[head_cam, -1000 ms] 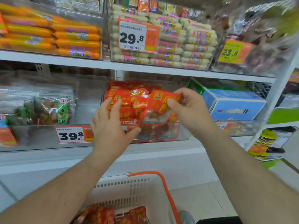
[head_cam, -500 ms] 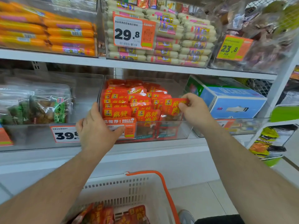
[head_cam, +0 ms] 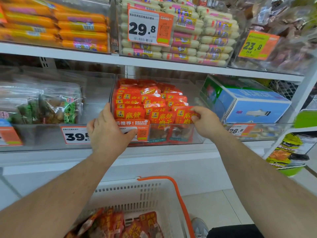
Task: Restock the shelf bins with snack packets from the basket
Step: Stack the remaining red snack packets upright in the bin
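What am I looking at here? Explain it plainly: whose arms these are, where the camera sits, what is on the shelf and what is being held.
No machine here: these are a person's two bare arms, filmed by a wide-angle camera worn on the head, looking forward and down.

The left hand grips the front left corner of a clear shelf bin filled with rows of red snack packets. The right hand pinches one red packet at the bin's front right.

Below, a white basket with an orange handle holds more of the red packets. The upper shelf carries orange sausages and pale ones behind a 29.8 price tag. Right of the bin lies a blue box.
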Motion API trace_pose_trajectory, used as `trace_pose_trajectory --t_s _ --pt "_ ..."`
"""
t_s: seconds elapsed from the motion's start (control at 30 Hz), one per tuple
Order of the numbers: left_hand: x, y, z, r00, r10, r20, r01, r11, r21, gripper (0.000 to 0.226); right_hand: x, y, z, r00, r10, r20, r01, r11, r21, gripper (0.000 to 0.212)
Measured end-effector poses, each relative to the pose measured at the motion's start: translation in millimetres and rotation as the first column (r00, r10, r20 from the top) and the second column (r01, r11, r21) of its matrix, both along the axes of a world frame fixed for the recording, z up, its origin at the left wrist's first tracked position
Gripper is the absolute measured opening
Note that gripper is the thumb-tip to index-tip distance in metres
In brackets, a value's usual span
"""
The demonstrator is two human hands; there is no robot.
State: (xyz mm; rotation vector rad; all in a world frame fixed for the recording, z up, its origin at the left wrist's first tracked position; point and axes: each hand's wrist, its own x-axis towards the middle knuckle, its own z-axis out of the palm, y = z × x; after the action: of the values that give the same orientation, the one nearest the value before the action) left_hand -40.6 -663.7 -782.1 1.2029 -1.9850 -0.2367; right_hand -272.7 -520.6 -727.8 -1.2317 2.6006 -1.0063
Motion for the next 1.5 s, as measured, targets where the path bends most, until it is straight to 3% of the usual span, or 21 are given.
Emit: trace_pose_trajectory --t_s 0.3,0.5,0.67,0.7,0.77,0.83,0.87,0.93,1.0,1.07,1.13,1.2,1.27,1.37,1.5 --pt "4 3 1 1.000 -0.026 0.012 0.026 0.999 -0.020 0.102 1 -5 4 0.977 -0.062 -0.206 0.079 0.994 0.075 0.030" --pt "4 4 3 1.000 -0.026 0.014 0.026 0.999 -0.018 0.099 5 0 0 0.999 -0.035 -0.033 0.035 0.999 0.016 0.033" --pt "7 4 9 0.997 -0.063 0.033 0.062 0.998 0.031 0.101 6 2 -2 0.998 -0.024 -0.058 0.025 1.000 0.009 0.035" --pt "10 7 9 0.998 -0.051 0.043 0.052 0.999 -0.003 0.102 7 2 -5 0.995 -0.032 -0.094 0.034 0.999 0.020 0.038" --pt "17 15 3 0.992 -0.123 0.023 0.125 0.963 -0.237 0.090 5 4 -11 0.964 -0.092 -0.250 0.096 0.995 0.001 0.042" --pt "27 26 -14 0.941 -0.321 0.101 0.331 0.821 -0.465 0.070 6 5 -17 0.859 -0.189 -0.476 0.153 0.982 -0.114 0.042" --pt "33 31 -25 0.891 -0.407 0.199 0.452 0.761 -0.465 0.062 11 5 -23 0.791 -0.193 -0.580 0.119 0.979 -0.163 0.042" --pt "44 40 -49 0.768 -0.530 0.360 0.620 0.755 -0.211 0.049 36 2 -41 0.661 -0.023 -0.750 -0.123 0.983 -0.139 0.037" --pt "55 47 -70 0.646 -0.606 0.464 0.575 0.786 0.227 0.043 70 -3 -73 0.473 0.340 -0.813 -0.441 0.890 0.115 0.031" --pt "66 48 -93 0.515 -0.657 0.551 0.423 0.754 0.503 0.039 105 -10 -112 0.372 0.712 -0.595 -0.546 0.687 0.480 0.028" --pt "78 51 -112 0.351 -0.709 0.612 0.333 0.705 0.626 0.034 134 -14 -154 0.472 0.844 -0.255 -0.497 0.493 0.714 0.025" --pt "88 51 -125 0.232 -0.739 0.632 0.237 0.673 0.700 0.037 150 -17 -200 0.671 0.741 -0.024 -0.460 0.442 0.770 0.023" --pt "93 47 -134 0.259 -0.768 0.586 0.161 0.633 0.757 0.041 157 -15 -246 0.793 0.595 0.130 -0.443 0.418 0.793 0.027" --pt "94 41 -148 0.339 -0.789 0.512 0.142 0.581 0.801 0.040 164 -3 -302 0.850 0.496 0.178 -0.394 0.373 0.840 0.030" --pt "94 39 -168 0.364 -0.830 0.424 0.110 0.490 0.865 0.035 166 11 -355 0.942 0.247 0.229 -0.323 0.471 0.821 0.071"
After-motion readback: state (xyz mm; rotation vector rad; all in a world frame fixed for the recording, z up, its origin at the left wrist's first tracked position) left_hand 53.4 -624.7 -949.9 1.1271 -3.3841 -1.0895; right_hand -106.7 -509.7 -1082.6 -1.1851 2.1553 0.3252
